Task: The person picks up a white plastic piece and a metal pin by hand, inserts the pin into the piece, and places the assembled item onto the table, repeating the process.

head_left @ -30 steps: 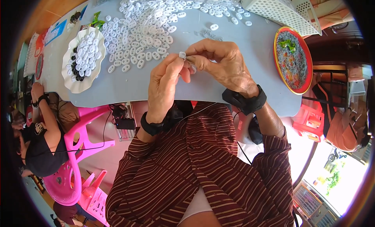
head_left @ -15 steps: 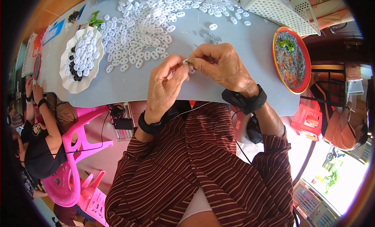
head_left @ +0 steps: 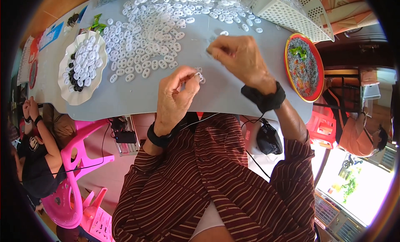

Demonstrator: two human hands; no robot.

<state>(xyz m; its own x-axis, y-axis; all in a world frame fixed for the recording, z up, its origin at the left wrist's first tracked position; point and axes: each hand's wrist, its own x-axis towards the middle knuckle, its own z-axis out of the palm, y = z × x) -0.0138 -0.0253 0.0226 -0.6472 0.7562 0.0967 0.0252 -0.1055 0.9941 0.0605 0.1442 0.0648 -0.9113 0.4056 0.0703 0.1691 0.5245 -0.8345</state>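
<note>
My left hand (head_left: 177, 94) pinches a small white two-hole plastic piece (head_left: 201, 78) between thumb and forefinger, just above the table. Farther right and forward, my right hand (head_left: 241, 61) has thumb and fingers drawn together over the spot where small grey metal bits lie; whatever is between its fingertips is too small to make out. A wide spread of similar white oval pieces (head_left: 143, 54) covers the table ahead of my left hand. One loose white piece (head_left: 224, 33) lies just beyond my right hand.
A scalloped white dish (head_left: 79, 98) with white and black pieces stands at left. At right are a red-rimmed tray (head_left: 321, 71) of grey bits and a white perforated basket (head_left: 287, 19). Another person (head_left: 46, 146) sits at left by a pink chair (head_left: 71, 188).
My right hand has left the left hand's fingertips and moved forward and right to the metal bits. My left hand still holds the white piece, slightly lower.
</note>
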